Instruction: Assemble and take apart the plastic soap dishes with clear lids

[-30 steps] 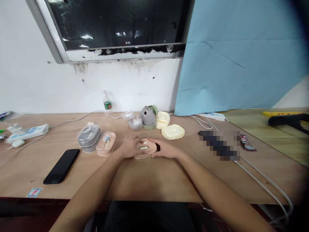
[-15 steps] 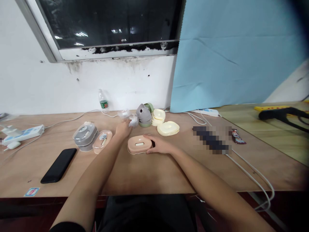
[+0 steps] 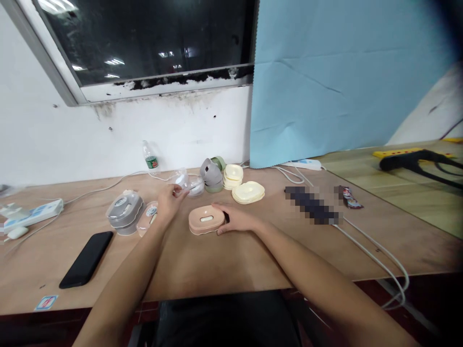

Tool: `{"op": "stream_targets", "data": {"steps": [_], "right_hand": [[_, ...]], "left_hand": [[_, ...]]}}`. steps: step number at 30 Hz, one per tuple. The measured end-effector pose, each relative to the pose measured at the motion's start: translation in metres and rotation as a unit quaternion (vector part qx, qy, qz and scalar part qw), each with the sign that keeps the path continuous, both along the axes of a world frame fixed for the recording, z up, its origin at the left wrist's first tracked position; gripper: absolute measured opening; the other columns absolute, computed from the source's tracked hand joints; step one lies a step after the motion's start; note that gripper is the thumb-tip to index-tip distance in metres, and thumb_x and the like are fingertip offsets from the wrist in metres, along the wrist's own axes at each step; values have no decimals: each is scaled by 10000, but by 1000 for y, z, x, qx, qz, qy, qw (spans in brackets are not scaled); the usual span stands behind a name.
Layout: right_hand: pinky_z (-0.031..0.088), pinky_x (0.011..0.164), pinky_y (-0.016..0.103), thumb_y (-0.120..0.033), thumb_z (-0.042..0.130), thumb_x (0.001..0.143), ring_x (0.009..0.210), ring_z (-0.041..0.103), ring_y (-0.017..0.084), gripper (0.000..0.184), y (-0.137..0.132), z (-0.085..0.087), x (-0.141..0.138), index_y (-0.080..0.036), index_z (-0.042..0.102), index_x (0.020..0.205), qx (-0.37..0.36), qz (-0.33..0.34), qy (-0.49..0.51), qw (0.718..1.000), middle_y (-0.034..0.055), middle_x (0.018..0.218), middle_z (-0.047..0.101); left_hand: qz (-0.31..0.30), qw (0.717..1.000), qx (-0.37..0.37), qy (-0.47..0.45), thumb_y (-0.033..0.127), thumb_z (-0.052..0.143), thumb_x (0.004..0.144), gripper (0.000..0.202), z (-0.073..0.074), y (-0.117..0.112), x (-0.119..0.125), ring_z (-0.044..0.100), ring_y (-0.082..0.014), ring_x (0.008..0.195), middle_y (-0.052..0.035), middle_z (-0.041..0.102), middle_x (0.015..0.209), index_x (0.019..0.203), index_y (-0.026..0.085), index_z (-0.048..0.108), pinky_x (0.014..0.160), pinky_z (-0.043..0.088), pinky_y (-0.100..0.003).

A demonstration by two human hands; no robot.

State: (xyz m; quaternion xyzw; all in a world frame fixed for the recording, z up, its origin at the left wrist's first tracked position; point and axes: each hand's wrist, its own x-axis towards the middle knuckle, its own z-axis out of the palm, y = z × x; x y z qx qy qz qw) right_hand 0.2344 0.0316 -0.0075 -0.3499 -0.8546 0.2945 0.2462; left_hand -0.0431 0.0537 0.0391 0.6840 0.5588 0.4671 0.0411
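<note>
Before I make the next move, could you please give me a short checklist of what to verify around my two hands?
1. Right hand on the nearer pink box: ok, thumb and fingers are around its right end.
2. Pink box resting flat on the table: ok.
3. Left hand's grip on the clear plastic pieces: cannot tell; the fingertips are at them, but a hold is not clear.
4. Left forearm off the other pink box: cannot tell; the arm partly hides it.
5. Black phone away from both hands: ok, it lies off to the left.
</note>
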Motion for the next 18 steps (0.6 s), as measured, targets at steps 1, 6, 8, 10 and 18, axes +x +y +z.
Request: {"op": "stream_targets", "data": {"steps": [1,6,8,10,18], "right_hand": [[325,1084,485,-571,781,603,1322,400,332,1029,-1,1,-1,-262,315,1467,-9,-6,13,1000,112,1477,392],[465,919,414,-535,501,886,1017,614,221,747,-1,8,-5,-233,197,1498,-9,-88,125,988,129,1324,543],[484,852,376,-521,452,914,905,628,199,639,-2,11,-7,-211,309,1455,16,-110,153,982,103,1190,621],[481,808,339,-515,419,928,869,624,196,511,-3,14,-9,-187,506,1310,31,-119,171,978,74,1045,668],[438,682,284,-602,395,893,693,579,177,511,-4,20,-9,-172,599,708,-19,-148,153,977,34,684,630]], "left_hand": [[-12,999,-4,-37,473,679,749,322,1,-6,-1,534,-138,634,0,584,726,860,178,613,620,423,-259],[-133,956,-64,-255,518,633,782,402,-7,-31,5,545,-103,551,15,591,700,957,161,569,552,447,-230],[-164,939,-90,-288,531,609,802,504,-12,-38,10,549,-102,506,22,599,683,1135,164,521,510,447,-223],[-176,938,-113,-275,537,570,834,602,-16,-44,15,532,-107,452,42,574,608,1294,173,437,457,424,-214],[-125,972,-171,-100,553,529,849,669,-21,-54,19,586,-171,506,10,622,585,1388,168,435,516,452,-269]]}}
